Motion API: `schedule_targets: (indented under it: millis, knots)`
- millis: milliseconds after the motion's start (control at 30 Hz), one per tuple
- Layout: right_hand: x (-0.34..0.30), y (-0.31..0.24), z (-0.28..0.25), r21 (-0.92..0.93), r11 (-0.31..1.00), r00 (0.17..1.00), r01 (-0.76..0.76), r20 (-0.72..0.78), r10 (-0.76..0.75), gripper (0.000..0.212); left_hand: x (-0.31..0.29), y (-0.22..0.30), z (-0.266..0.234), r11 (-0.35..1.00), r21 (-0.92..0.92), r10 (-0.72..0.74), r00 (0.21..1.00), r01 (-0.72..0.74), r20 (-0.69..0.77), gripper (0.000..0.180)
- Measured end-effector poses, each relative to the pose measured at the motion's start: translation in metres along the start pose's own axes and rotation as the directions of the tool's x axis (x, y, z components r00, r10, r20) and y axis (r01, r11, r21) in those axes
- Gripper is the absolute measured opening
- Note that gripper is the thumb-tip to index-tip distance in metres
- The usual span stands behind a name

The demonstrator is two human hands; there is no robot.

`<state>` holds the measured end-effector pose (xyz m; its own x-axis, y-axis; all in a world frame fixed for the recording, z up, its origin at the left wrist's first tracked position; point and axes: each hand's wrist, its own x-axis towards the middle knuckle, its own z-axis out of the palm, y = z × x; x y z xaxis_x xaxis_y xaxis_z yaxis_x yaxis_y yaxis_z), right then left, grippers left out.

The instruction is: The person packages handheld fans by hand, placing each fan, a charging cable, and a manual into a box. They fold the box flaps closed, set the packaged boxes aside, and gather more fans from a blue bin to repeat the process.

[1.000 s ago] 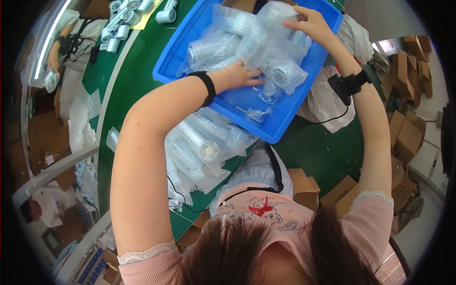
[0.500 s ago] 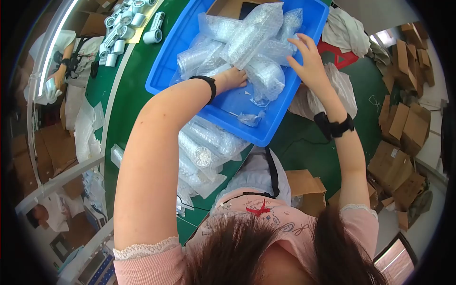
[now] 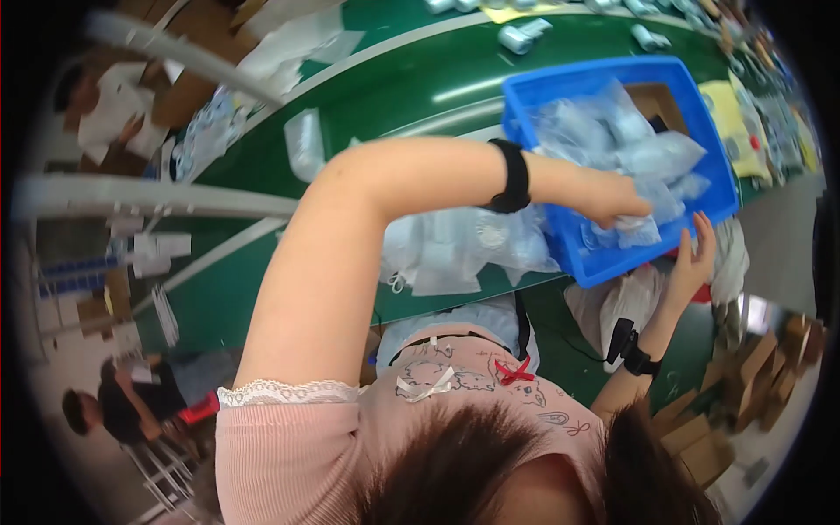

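- Right hand point(image 3: 697, 258) is just outside the bin point(image 3: 604, 267), on its near side, fingers spread, nothing in it that I can see.
- There's a wrapped pile point(image 3: 444, 254) left of the bin, by its near corner.
- Left hand point(image 3: 619, 199) is down inside the bin's near half, fingers curled over a crumpled bag point(image 3: 637, 233). From my end I honestly can't tell if it's pinching or just touching.
- Packs point(image 3: 665, 154) sit in the bin past that hand. My guess: light, squishy wrap, stiffer inside, kinda slippery, maybe scratchable. I'd grab the fat middle, not the loose ends.
- Cardboard point(image 3: 658, 103) at the bin's far end, a grey part point(image 3: 525, 37) beyond it.
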<state>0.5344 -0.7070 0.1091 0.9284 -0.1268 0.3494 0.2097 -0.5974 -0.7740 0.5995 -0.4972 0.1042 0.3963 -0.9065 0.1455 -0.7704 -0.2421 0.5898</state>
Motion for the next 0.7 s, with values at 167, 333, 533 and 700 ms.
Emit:
schedule_targets:
  millis: [167,333,533,700]
  knots:
    - [-0.015,-0.074,0.064,0.386,0.922,0.999,-0.02,-0.036,0.037,0.024,-0.145,0.119,-0.068,0.953,-0.285,-0.27,0.725,0.106,-0.633,0.037]
    - [-0.057,-0.165,0.163,0.503,0.864,0.927,-0.012,0.329,-0.179,0.022,-0.335,0.204,-0.03,0.66,-0.462,-0.693,0.243,0.592,-0.679,0.034]
    - [-0.13,-0.262,0.282,0.505,0.842,0.434,0.189,0.727,-0.533,0.025,-0.478,0.174,0.102,0.345,-0.392,-0.662,-0.075,0.853,-0.746,0.035]
    - [-0.158,-0.283,0.399,0.444,0.726,0.281,0.526,0.714,-0.641,0.028,-0.5,0.134,0.149,0.311,-0.224,-0.805,0.131,0.923,-0.578,0.05]
